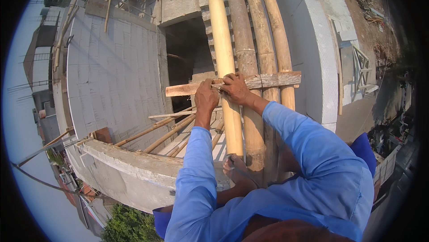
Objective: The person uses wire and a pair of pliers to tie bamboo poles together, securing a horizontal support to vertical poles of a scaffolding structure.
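Note:
A rough wooden plank (181,90) lies crosswise over several long bamboo poles (245,58). The leftmost pole (221,27) is paler and smoother than the others. My left hand (207,97) is closed on the plank, just left of the pale pole. Close beside it, my right hand (235,88) curls its fingers over the plank where it crosses that pole. The fingertips nearly meet, and whether something thin is pinched between them is hidden. My bare foot (237,170) rests at the near end of the pale pole.
A concrete ledge (134,161) runs along the near left, with a drop beyond it. Below the poles is a dark stair opening (187,40). Thinner bamboo props (170,137) slant underneath. Grey block walls (116,63) stand left, and a white-edged wall (315,40) stands right.

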A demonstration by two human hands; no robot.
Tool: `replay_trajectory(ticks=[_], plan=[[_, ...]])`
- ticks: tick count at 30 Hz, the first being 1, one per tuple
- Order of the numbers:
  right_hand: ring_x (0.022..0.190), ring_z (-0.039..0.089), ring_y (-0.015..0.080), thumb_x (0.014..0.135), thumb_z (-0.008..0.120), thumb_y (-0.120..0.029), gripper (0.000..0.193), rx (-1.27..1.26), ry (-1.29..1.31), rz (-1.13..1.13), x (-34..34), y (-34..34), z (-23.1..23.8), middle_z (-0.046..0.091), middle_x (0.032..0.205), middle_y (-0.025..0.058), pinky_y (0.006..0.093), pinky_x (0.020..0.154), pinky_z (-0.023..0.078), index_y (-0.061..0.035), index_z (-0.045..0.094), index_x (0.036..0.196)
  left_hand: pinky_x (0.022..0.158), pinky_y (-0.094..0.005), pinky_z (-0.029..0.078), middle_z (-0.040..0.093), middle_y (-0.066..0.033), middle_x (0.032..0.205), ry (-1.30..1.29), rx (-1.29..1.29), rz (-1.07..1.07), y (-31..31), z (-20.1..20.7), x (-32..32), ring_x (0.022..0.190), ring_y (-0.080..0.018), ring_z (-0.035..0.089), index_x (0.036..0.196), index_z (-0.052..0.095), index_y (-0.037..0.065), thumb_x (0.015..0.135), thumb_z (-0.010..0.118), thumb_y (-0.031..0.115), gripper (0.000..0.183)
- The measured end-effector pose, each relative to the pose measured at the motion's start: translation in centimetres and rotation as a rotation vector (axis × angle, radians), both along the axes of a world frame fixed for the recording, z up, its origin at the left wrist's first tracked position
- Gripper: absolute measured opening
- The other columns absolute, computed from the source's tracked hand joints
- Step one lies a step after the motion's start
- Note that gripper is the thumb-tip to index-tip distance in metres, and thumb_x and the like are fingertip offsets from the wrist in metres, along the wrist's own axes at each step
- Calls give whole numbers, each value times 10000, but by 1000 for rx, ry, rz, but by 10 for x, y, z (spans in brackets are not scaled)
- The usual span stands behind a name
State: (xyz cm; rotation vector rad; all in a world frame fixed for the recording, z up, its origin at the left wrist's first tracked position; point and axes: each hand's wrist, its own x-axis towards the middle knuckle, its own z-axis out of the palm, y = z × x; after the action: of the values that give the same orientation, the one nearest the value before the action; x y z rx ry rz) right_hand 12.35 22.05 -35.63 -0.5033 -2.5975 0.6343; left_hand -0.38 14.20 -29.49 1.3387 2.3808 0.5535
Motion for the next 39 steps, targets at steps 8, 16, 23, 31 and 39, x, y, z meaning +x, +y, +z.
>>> replay_trajectory(ticks=[8, 16, 23, 31, 39], plan=[[997, 504, 221, 643, 711, -215, 159, -31, 102, 3, 3, 3, -3, 549, 957, 11, 430, 834, 340, -166, 658, 784, 729, -447, 487, 656, -191, 840, -82, -135, 224, -19, -22, -1, 825, -385, 625, 902, 651, 86, 805, 561, 159, 152], [1013, 499, 232, 648, 696, -203, 126, -73, 65, 29, 0, 2, -5, 545, 960, 29, 449, 845, 333, -190, 658, 767, 710, -438, 477, 647, -211, 816, -214, -82, 338, -46, -48, 13, 801, -389, 622, 895, 639, 33, 830, 553, 173, 177], [993, 495, 239, 659, 683, -187, 91, -118, 2, 25, 14, 6, -5, 539, 939, 31, 452, 848, 327, -204, 663, 746, 631, -496, 466, 636, -207, 824, 18, -35, 87, -57, -57, 27, 761, -413, 603, 934, 590, 94, 868, 532, 178, 122], [971, 485, 247, 617, 675, -110, 242, -180, 16, 57, 8, 7, -3, 498, 887, 33, 437, 838, 329, -218, 665, 834, 661, -502, 475, 623, -244, 765, -52, -246, 131, -51, -57, 37, 754, -428, 611, 904, 601, 77, 822, 502, 169, 158], [1004, 484, 249, 623, 664, -132, 266, -133, 8, 92, 9, 11, -6, 524, 951, 49, 428, 863, 329, -177, 641, 883, 434, -354, 399, 557, -85, 610, -657, -167, 230, -34, -54, 46, 476, -214, 531, 915, 607, -13, 842, 495, 183, 237]])
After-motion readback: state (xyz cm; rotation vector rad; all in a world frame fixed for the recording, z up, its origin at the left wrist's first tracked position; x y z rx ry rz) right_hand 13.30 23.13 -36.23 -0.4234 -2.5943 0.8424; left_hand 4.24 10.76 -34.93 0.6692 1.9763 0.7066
